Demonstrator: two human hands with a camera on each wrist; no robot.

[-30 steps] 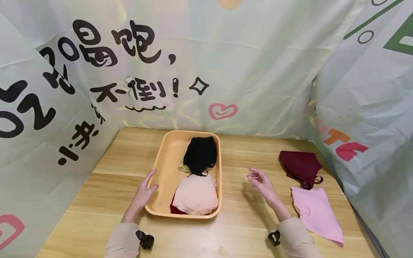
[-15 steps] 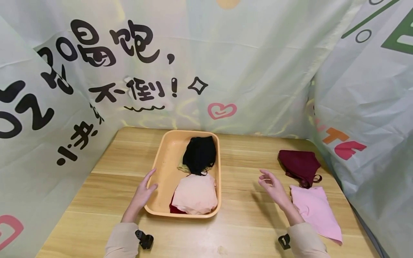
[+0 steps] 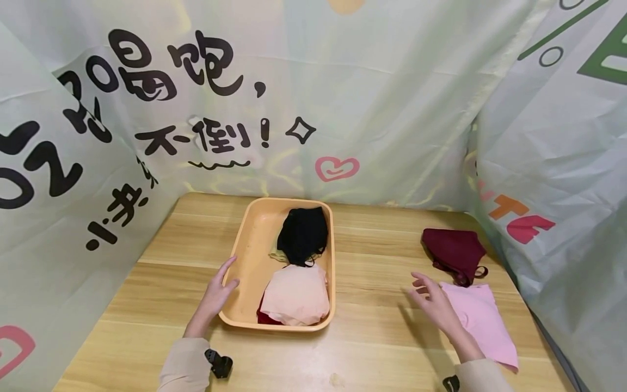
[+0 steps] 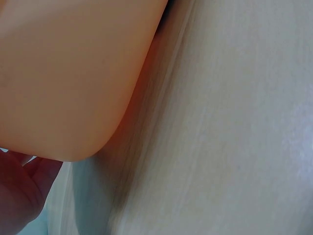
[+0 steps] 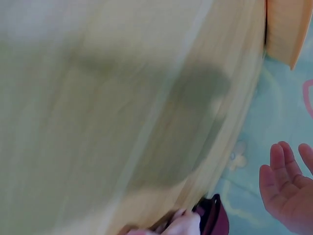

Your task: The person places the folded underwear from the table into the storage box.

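Note:
At the left side of an orange plastic tray [image 3: 254, 245], my left hand [image 3: 217, 291] grips the rim, thumb over the edge and fingers along the outer wall. The left wrist view shows that hand [image 4: 24, 188] against the tray's outside [image 4: 63, 88]. Held above the table with loosely bent fingers, my right hand [image 3: 436, 305] has nothing in it. It is just left of a folded light pink garment [image 3: 485, 316], partly covering it from view. Behind that garment lies a dark red garment [image 3: 453, 250] with a strap loop.
Inside the tray, a black garment [image 3: 303, 234] covers something yellowish; nearer, a pale peach garment [image 3: 296, 296] overlaps a red one [image 3: 266, 316]. The wooden table [image 3: 372, 337] meets printed fabric curtains [image 3: 392, 109] behind and at both sides.
My right hand has moved right and nearer to me, away from the tray toward the light pink garment. My left hand and the tray have stayed in place.

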